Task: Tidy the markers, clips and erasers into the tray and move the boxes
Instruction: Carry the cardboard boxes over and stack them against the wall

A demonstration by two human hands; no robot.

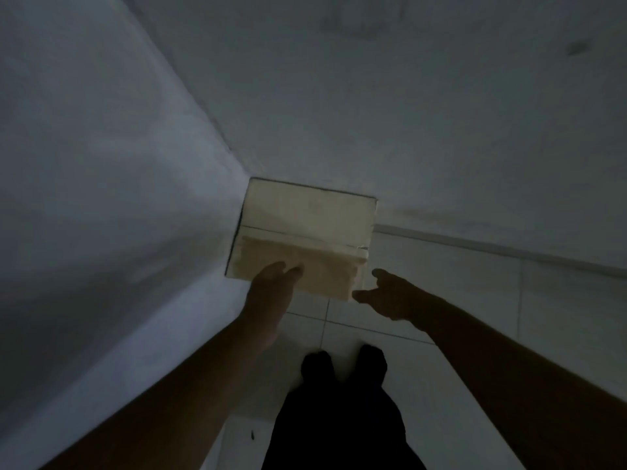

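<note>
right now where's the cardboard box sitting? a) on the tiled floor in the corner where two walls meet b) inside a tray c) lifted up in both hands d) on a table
a: the cardboard box rests on the tiled floor, tucked into the wall corner, with the left hand at its near edge and the right hand open beside it.

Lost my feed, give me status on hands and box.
Left hand open, at box near edge. Right hand open, just clear. Box in wall corner on floor. Nothing in the way.
</note>
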